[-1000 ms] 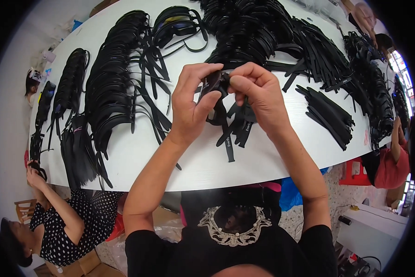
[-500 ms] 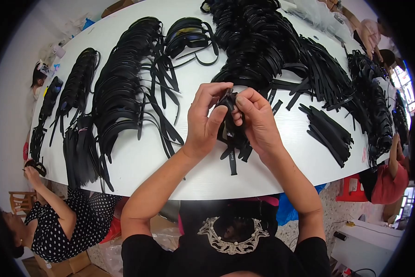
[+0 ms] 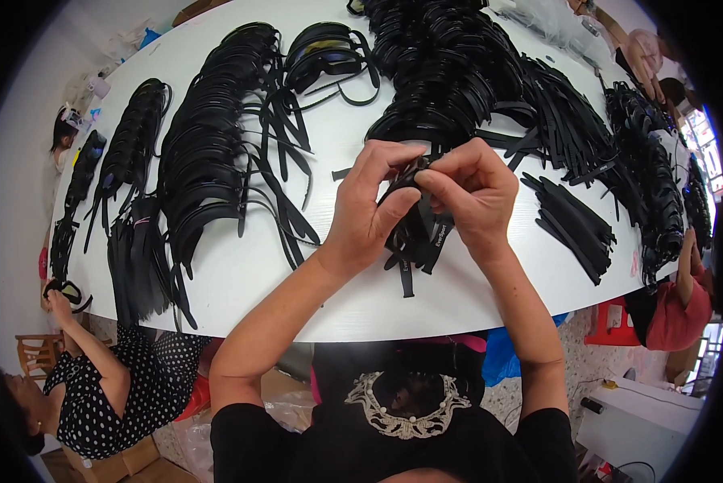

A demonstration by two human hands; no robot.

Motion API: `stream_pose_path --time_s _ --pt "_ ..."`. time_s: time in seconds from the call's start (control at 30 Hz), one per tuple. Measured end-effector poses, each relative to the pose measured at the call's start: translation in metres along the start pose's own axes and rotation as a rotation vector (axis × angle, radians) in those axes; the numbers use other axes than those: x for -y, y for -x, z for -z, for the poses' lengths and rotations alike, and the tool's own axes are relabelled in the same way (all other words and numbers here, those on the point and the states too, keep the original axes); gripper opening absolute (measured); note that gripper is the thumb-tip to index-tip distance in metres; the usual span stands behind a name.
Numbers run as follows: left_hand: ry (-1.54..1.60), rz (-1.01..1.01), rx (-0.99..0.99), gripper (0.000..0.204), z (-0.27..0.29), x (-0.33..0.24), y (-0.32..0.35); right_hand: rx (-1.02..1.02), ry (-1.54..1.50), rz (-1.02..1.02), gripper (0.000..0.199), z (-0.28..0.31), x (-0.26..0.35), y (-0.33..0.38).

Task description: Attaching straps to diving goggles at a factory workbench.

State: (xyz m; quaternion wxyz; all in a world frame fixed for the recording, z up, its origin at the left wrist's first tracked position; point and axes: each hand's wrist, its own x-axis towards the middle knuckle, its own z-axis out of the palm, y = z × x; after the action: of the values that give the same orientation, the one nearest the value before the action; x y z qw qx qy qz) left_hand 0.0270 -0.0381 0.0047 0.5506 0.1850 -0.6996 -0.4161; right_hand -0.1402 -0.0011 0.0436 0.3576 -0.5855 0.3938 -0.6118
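Both my hands meet above the white table [image 3: 241, 282], pinching a small black strap piece [image 3: 408, 173] between their fingertips. My left hand [image 3: 369, 205] grips it from the left, my right hand [image 3: 470, 189] from the right. Below the hands a loose bunch of short black straps [image 3: 418, 241] lies on the table, partly hidden by my fingers.
Long rows of stacked black goggle frames [image 3: 208, 161] cover the left of the table, a big heap [image 3: 450, 72] lies behind my hands, and bundles of black straps [image 3: 571, 217] sit to the right. One person in a dotted top [image 3: 96, 386] sits lower left, another in red [image 3: 675, 298] at right.
My hands have stayed together on the strap piece and shifted a little toward me and lower over the table; the fingers have reworked their grip on it.
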Motion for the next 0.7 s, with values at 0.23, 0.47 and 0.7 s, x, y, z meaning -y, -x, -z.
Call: stream_pose_path --time_s 0.23,0.47,0.7 --pt "-0.064 0.095 0.169 0.045 0.012 -0.015 -0.011 0.217 0.175 -0.147 0.019 0.022 0.018 -0.013" --pt "0.118 0.342 0.236 0.033 0.022 -0.015 -0.017 0.330 0.052 -0.248 0.011 0.034 0.011 -0.024" --pt "0.177 0.552 0.146 0.033 0.021 0.004 -0.011 0.135 0.779 0.284 0.009 0.014 -0.006 -0.043"
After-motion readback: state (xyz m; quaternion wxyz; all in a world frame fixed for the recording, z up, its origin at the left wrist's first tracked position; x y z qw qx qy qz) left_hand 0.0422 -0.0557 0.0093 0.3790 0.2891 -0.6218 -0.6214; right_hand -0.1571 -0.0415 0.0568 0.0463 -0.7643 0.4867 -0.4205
